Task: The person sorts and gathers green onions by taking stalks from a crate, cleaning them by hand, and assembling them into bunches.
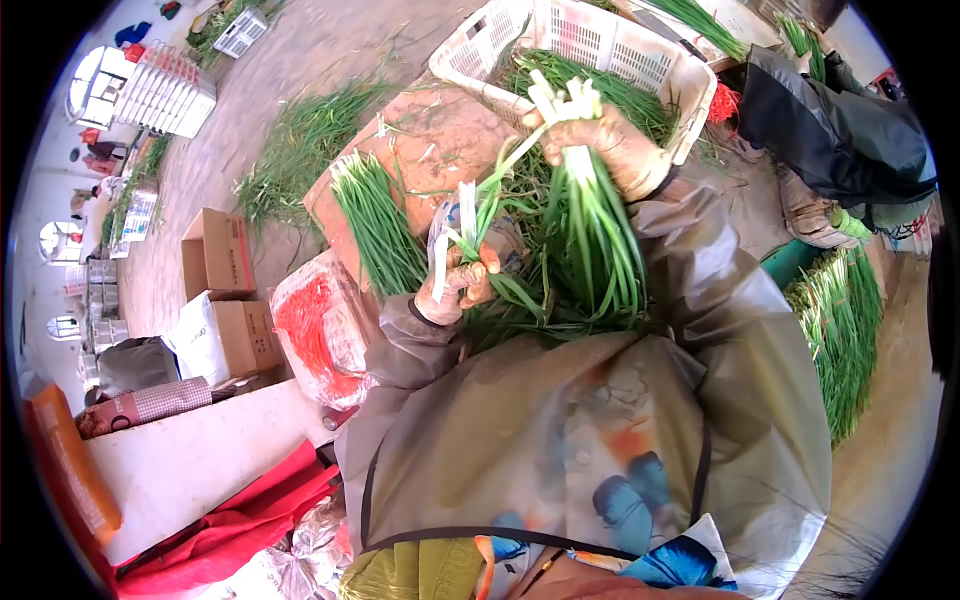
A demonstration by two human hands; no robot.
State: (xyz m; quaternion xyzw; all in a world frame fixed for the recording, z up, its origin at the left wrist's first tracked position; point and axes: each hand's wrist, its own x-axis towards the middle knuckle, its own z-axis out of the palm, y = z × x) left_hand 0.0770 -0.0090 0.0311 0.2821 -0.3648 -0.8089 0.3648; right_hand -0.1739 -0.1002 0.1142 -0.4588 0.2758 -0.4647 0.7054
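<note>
My left hand (460,285), its fingers curled, grips a few green stalks with white ends (468,212) above my lap. Higher and to the right, my right hand (610,145) is closed round a large bunch of green stalks (590,235), whose leaves hang down; white stalk ends stick up past the fingers. Some stalks stretch between the two hands. A trimmed green bundle (375,220) lies on the reddish board (440,125) left of my left hand. Loose leaves lie below the bunch, over my lap.
Ahead stands a white plastic crate (590,35) with greens inside. Loose greens (300,150) lie on the floor. Red ties (318,325) rest on a wrapped block at left, near cardboard boxes (245,335). Stacked bundles (840,330) fill the right side. A person (840,130) in dark clothing is at upper right.
</note>
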